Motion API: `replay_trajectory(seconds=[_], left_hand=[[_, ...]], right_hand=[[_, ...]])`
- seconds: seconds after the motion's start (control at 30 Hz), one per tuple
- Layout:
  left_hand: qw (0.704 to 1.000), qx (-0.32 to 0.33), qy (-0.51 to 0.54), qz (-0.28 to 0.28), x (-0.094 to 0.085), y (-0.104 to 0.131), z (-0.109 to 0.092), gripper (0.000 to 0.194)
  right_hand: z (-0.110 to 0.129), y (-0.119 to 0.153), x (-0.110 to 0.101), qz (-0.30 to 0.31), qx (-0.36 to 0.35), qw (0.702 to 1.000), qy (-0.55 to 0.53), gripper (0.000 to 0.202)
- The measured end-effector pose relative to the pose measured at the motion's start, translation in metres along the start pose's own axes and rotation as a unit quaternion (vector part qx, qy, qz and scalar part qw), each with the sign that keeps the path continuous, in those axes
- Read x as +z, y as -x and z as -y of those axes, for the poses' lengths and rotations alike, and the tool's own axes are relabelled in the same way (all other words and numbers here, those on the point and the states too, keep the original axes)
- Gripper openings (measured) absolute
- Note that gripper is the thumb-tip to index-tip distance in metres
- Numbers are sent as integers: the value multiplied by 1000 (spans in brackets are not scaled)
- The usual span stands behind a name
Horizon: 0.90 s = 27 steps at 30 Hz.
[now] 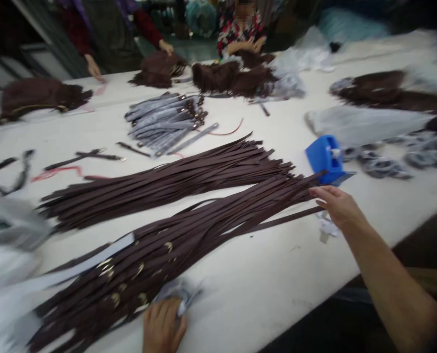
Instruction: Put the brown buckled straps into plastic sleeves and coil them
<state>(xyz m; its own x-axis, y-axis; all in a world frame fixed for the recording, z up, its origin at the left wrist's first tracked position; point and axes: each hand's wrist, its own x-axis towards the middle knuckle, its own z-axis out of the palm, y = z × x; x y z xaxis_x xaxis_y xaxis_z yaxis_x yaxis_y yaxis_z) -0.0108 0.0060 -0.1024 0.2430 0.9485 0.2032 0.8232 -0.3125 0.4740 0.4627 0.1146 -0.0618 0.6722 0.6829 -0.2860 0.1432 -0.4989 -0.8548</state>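
Note:
At the right end of the lower pile of long brown straps (218,223), my right hand (338,206) pinches the end of a strap with thumb and fingers. My left hand (163,323) is at the front edge, its fingers curled beside the buckle end of that pile. A blurred grey wrapped piece (176,292) lies against its fingertips; what the fingers grip is hidden. Gold-coloured metal rings and buckles show among the straps near this hand. A second pile of brown straps (167,186) lies just behind. A blue plastic holder (325,157) stands beyond my right hand.
Grey-wrapped short straps with metal ends (163,120) lie mid-table. Brown bags (38,95) line the far edge, where two people work. Clear plastic (369,125) and grey-wrapped rings (380,162) are at right. More plastic (12,225) and short dark straps (75,158) are at left.

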Motion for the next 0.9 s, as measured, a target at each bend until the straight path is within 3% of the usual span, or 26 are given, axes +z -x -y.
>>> replay_trajectory(seconds=[0.07, 0.17, 0.23, 0.3, 0.4, 0.57, 0.8, 0.9], left_hand=[[1000, -27, -3, 7, -10, 2, 0, 9], [992, -121, 40, -8, -30, -10, -6, 11], [984, -156, 91, -6, -46, -20, -13, 13], [977, -167, 135, 0, -61, -24, -20, 13], [974, -153, 170, -5, -78, -19, -22, 13], [979, -118, 166, -17, -95, -6, -13, 18], [992, -43, 113, -37, -110, 9, -3, 14], [995, -4, 82, -59, -113, 14, 1, 13]], right_hand=[[11, 62, 41, 137, -26, 990, -18, 17], [32, 168, 100, 424, -57, 903, -23, 19], [45, 228, 131, 531, -40, 845, -53, 20], [53, 269, 154, 582, -31, 809, -73, 20], [62, 296, 173, 596, -52, 798, -71, 19], [73, 314, 181, 566, -106, 818, 5, 21], [82, 343, 186, 463, -149, 863, 139, 23], [81, 350, 187, 426, -172, 868, 189, 26]])
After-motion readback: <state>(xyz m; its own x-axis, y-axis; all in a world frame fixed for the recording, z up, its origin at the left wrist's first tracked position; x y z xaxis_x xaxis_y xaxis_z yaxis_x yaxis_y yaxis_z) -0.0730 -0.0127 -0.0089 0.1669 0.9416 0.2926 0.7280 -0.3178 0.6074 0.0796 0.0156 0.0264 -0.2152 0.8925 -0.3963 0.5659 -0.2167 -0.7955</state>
